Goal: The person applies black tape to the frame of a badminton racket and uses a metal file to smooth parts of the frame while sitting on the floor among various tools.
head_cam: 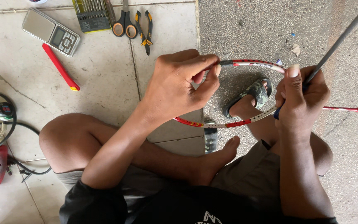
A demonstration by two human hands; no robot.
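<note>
tiled floor meets rough concrete under you. your left hand [175,89] pinches the frame [228,123] tight at its far rim, your right hand [301,97] is fisted round frame and rod [340,39]. looks like mid-repair; next needs steady holding.

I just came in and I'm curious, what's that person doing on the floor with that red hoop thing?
A person sits on the floor holding a red and white racket frame with no strings. The left hand pinches its top edge, and the right hand grips the other side along with a thin dark rod. Scissors, pliers and a small scale lie nearby.
</note>
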